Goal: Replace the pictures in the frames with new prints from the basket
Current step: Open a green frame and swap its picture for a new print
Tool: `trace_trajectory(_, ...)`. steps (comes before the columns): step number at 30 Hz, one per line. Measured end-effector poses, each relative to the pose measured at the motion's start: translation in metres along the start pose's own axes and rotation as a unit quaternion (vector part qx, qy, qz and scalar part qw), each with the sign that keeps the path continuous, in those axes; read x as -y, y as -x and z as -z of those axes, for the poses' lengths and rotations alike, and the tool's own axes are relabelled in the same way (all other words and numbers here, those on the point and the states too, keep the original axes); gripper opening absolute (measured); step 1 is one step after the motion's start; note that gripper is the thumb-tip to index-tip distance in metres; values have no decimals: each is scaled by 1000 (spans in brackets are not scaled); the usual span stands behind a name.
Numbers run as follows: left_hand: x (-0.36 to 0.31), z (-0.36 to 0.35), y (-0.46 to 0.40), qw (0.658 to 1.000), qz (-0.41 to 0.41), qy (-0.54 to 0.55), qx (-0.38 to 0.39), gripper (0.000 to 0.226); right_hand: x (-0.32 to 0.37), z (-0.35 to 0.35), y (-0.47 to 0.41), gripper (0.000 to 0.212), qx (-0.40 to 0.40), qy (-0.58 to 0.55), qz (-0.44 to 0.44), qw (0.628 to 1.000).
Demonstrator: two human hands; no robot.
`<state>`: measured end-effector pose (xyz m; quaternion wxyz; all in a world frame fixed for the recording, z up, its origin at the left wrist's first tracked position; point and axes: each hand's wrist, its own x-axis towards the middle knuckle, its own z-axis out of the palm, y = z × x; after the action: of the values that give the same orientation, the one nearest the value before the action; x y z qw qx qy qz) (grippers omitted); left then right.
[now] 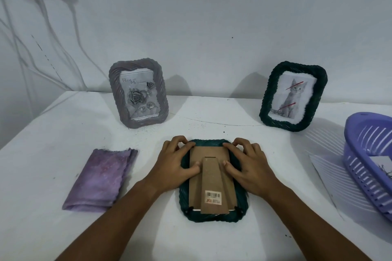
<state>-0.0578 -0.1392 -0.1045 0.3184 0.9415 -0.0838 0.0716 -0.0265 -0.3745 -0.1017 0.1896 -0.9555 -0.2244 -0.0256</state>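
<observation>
Dark green frame (pixel 213 214) lay face-down at table centre, 6 o'clock of the view, brown cardboard backing (pixel 209 178) up, fold-out stand (pixel 213 188) flat on it with a barcode sticker (pixel 213 197) near its lower end.

Left hand (pixel 171 165) sat on the frame's upper-left corner: fingers curled over the top rim at 11 o'clock of the frame, thumb pressed flat on the backing just beside the stand. Right hand (pixel 249 165) mirrored it on the upper-right corner: fingers hooked over the rim at 1 o'clock, thumb on the backing touching the stand's right edge. Both hands gripped the frame; neither was lifting it, and it was flat on the white table (pixel 63 229).

Grey frame (pixel 137 95) with a rose print stood upright at 11 o'clock, leaning back near the wall. Second dark green frame (pixel 293 96) with a cat print stood tilted at 1 o'clock, well apart from the grey one.

Purple basket (pixel 360 154) was at 3 o'clock, cut by the view edge; a pale sheet (pixel 384 162) showed inside, and I could not tell what it was. White paper (pixel 326 171) lay partly under the basket.

Folded purple cloth (pixel 100 178) lay at 9 o'clock, apart from the left forearm.
</observation>
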Motion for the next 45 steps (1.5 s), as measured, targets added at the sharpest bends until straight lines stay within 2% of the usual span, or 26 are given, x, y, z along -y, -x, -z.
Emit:
trace_trajectory(6, 2, 0, 5, 999, -11, 30, -35, 49, 0, -1, 1, 69, -3, -8, -8, 1000)
trace_trajectory(21, -4, 4, -2, 999, 18, -3, 34, 74, -2, 0, 1, 73, 15, 6, -15, 1000)
trace_trajectory(24, -4, 8, 4, 999, 22, 21, 45, 74, 0, 2, 5, 63, 12, -9, -18, 1000)
trace_trajectory(26, -5, 9, 20, 999, 10, 46, 18, 62, 3, 7, 18, 54, 0, -85, -27, 996)
trace_trajectory(28, -3, 10, 46, 997, -17, 57, -39, 52, 4, 13, 42, 49, -31, -151, -5, 988)
trace_trajectory(30, -1, 11, 70, 995, -48, 59, -66, 44, 4, 16, 71, 45, -49, -147, 48, 987)
trace_trajectory(36, -3, 12, 87, 990, -126, 54, -33, 42, 2, 12, 98, 35, -52, -104, 150, 982)
trace_trajectory(41, -4, 12, 89, 984, -158, 71, -36, 37, 0, 8, 99, 35, -74, -97, 174, 977)
trace_trajectory(45, -4, 12, 89, 982, -162, 89, -33, 30, 1, 7, 100, 33, -61, -114, 176, 976)
